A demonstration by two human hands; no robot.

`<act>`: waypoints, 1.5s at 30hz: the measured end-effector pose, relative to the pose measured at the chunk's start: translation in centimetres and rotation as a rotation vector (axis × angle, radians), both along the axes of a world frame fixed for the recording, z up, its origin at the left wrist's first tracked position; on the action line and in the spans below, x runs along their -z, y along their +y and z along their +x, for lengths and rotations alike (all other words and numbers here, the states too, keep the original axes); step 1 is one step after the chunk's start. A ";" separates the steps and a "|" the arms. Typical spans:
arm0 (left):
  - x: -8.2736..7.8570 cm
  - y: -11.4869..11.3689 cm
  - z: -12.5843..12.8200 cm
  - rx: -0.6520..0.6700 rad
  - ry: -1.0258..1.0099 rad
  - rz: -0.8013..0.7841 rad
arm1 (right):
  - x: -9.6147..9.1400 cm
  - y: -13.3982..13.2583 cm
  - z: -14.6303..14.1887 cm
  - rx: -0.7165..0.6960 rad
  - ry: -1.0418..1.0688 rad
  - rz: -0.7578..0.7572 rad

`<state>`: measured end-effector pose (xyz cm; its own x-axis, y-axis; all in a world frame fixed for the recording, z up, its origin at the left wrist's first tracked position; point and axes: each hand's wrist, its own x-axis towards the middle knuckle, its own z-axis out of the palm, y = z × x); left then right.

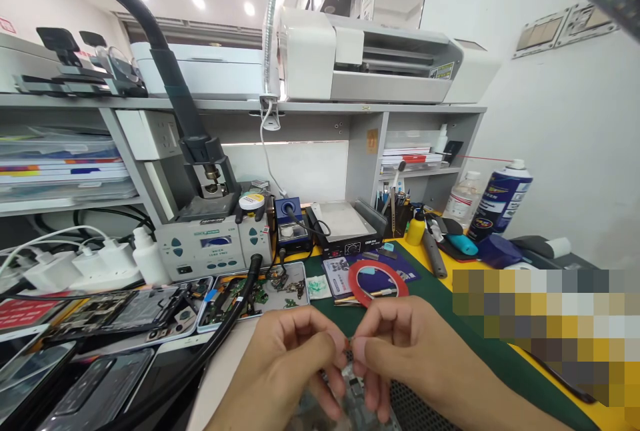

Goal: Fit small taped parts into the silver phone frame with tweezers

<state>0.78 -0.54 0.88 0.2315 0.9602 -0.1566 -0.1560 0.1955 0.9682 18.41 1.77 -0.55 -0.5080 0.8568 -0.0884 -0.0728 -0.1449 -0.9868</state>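
My left hand (290, 364) and my right hand (400, 351) meet low in the middle of the head view, fingertips pinched together on a tiny reddish-brown piece (349, 344) between them. Both hands are closed in a pinch. Just under them lies a small phone part with a metal frame (350, 394), partly hidden by my fingers. A red tape ring (377, 282) lies on the green mat (450, 324) right behind my hands.
A grey rework station (210, 244) with a black hose (220, 331) stands at the left back. Opened phones (115, 314) and a parts tray (270, 294) lie to the left. A hot plate (345, 224), a yellow bottle (415, 227) and a blue spray can (500, 201) stand behind.
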 end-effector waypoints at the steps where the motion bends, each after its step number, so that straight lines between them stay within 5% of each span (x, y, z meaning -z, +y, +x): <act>1: 0.0 0.0 0.0 0.008 0.008 0.003 | 0.0 0.0 0.0 -0.001 0.001 0.002; 45: 1.1 0.5 0.0 0.024 -0.029 0.025 | -0.4 -0.1 0.1 -0.028 0.051 -0.012</act>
<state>0.82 -0.09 -0.21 0.2588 0.9578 -0.1250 -0.1797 0.1749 0.9680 18.48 1.68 -0.15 -0.5359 0.8412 -0.0718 -0.1187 -0.1592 -0.9801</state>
